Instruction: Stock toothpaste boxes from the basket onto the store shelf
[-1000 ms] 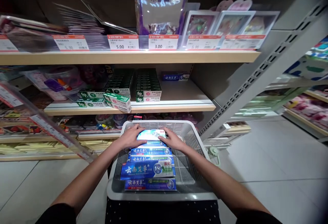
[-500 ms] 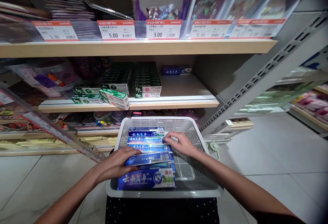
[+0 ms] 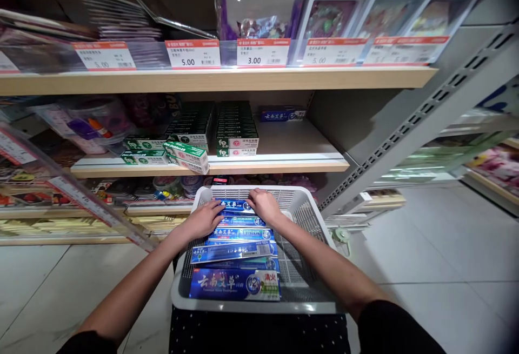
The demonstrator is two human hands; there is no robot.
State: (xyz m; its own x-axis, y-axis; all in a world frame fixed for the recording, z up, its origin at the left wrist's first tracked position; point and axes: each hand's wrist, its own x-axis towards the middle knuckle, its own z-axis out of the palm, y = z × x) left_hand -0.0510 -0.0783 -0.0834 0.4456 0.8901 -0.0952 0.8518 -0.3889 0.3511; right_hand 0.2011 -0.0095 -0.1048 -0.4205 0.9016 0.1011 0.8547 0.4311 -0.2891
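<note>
A grey plastic basket (image 3: 259, 307) rests on my lap, holding several blue toothpaste boxes, with a large one (image 3: 219, 285) lying at the near end. At the far end, my left hand (image 3: 205, 219) has its fingers on the left end of a blue toothpaste box (image 3: 233, 206). My right hand (image 3: 265, 207) is bent around the right end of that same box, its fingertips partly hidden. Between the hands and the near box, more toothpaste boxes are stacked in a row, one of them (image 3: 231, 252) lying slightly askew.
Ahead, a shelf (image 3: 284, 166) bears green-and-white toothpaste boxes (image 3: 237, 132), one pair (image 3: 186, 157) sticking out at the edge. A blue toothpaste box (image 3: 283, 114) sits at its back right. Above runs a shelf edge (image 3: 243, 79) with price tags; a metal upright (image 3: 438, 94) stands to the right.
My left hand has left the askew box and moved forward to the far toothpaste box. My right hand has shifted forward and left onto its other end. The view has moved slightly.
</note>
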